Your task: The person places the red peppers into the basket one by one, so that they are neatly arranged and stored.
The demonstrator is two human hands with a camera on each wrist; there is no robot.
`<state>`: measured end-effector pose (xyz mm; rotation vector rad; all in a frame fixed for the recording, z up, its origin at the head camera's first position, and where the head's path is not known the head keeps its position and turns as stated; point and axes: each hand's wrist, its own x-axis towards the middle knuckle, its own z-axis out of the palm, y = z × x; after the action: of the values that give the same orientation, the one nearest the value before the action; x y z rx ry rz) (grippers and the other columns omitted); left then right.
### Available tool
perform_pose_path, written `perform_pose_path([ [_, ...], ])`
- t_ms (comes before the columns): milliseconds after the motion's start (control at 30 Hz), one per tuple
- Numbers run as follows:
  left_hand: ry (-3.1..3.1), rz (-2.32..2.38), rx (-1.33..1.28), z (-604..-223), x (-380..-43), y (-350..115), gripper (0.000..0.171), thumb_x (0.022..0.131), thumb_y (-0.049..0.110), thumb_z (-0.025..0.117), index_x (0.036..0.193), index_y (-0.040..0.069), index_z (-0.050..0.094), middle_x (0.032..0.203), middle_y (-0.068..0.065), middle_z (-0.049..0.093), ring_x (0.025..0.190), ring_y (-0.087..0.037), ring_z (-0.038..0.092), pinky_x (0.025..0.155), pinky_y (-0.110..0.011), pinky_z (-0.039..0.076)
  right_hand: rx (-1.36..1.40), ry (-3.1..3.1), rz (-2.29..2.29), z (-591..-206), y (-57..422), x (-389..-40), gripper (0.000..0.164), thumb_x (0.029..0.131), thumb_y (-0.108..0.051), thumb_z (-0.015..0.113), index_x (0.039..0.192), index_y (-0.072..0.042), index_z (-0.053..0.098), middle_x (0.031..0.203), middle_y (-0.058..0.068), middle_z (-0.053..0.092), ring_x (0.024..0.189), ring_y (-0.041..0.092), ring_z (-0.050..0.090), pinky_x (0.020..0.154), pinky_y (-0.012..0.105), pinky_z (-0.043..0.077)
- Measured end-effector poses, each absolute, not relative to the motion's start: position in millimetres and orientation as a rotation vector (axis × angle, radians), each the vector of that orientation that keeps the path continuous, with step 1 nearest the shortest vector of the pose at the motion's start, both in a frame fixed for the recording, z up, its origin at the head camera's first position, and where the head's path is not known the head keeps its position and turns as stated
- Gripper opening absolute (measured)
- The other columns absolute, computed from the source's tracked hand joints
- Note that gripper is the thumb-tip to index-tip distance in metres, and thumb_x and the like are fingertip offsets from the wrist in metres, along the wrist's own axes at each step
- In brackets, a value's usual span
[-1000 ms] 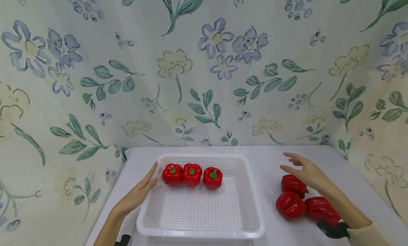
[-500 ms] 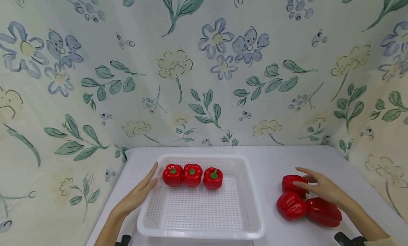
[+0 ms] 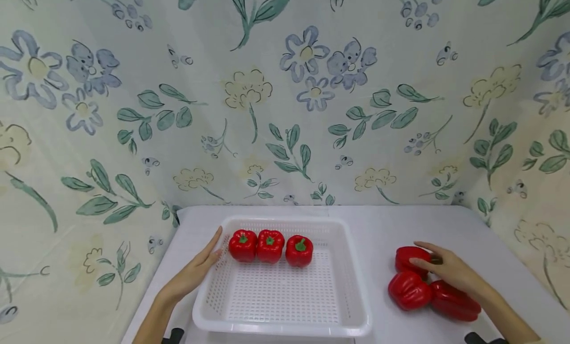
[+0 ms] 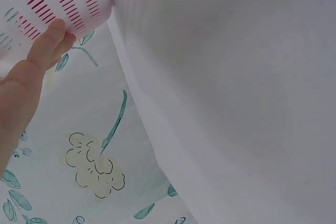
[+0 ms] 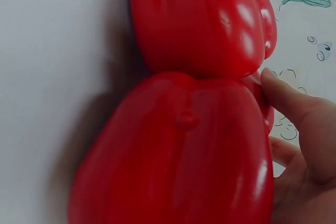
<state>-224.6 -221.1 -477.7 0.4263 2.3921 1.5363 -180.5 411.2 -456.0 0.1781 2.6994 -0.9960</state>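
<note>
My left hand (image 3: 193,272) rests with straight fingers against the left wall of a white perforated basket (image 3: 280,327); the left wrist view shows its fingertips (image 4: 56,24) on the slotted side. Three red bell peppers (image 3: 270,246) stand in a row at the basket's far left, green stems up. On the right my right hand (image 3: 454,270) holds the farthest of three loose bell peppers (image 3: 406,256), thumb on the near side and fingers on the far side. Close below lie a rounded bell pepper (image 3: 409,290) and a longer one (image 3: 456,303). In the right wrist view these two mostly hide the held pepper.
A white-covered table (image 3: 378,225) carries everything. Floral fabric (image 3: 285,111) hangs behind it and along both sides. The basket's right wall (image 3: 354,270) stands between the row inside and the loose peppers.
My right hand has come down and in from above the loose peppers, and its thumb and fingers have closed around the farthest one. The left hand has stayed at the basket.
</note>
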Motion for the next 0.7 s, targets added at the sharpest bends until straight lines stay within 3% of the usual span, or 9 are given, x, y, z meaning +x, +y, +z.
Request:
perform_pose_path([
  [700, 2.379, 1.554, 0.449, -475.9, -223.0, -220.2, 0.063, 0.112, 0.041, 0.037, 0.167, 0.036, 0.007, 0.177, -0.002, 0.001, 0.162, -0.037, -0.005, 0.124, -0.067, 0.003, 0.276, 2.755, -0.924, -461.4, 406.5, -174.2, 0.098, 0.092, -0.060, 0.069, 0.154, 0.005, 0.030, 0.139, 0.041, 0.049, 0.121, 0.055, 0.053, 0.079, 0.054, 0.062],
])
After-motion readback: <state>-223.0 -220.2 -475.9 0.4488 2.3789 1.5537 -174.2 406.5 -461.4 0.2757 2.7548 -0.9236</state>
